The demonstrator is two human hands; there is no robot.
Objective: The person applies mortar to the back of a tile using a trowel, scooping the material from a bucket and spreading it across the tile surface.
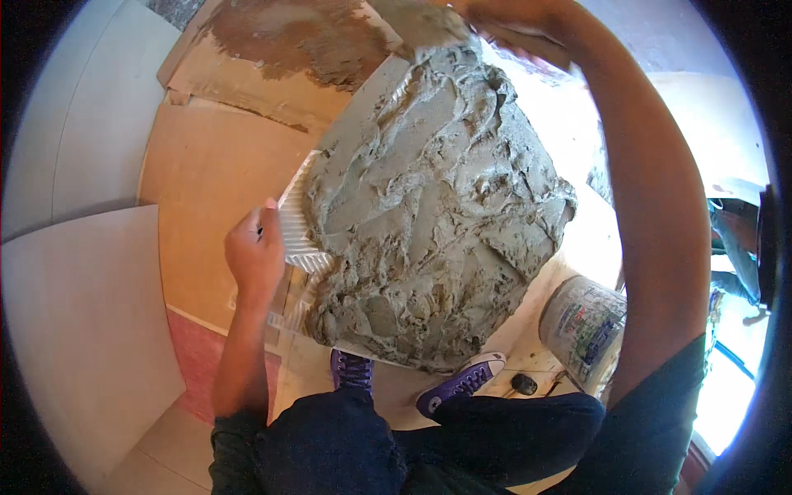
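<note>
A large tile point(297, 229) with a ribbed back is tilted up in front of me, and a thick, uneven layer of wet grey mortar point(437, 206) covers most of it. The ribs show bare only along its left side. My left hand point(257, 249) is closed on that left edge. Up at the far end, my right hand point(528, 37) is wrapped round the handle of a trowel, seen partly from above. Its mortar-caked blade point(421, 26) lies at the tile's top corner, touching the mortar there as far as I can see.
A mortar-stained bucket point(582, 326) stands right of the tile, near a small black round object point(523, 383). My purple sneakers point(464, 384) are below the tile's lower edge. Large pale tiles point(91, 322) lean at left. Wet brown smears point(289, 37) mark the beige surface beyond.
</note>
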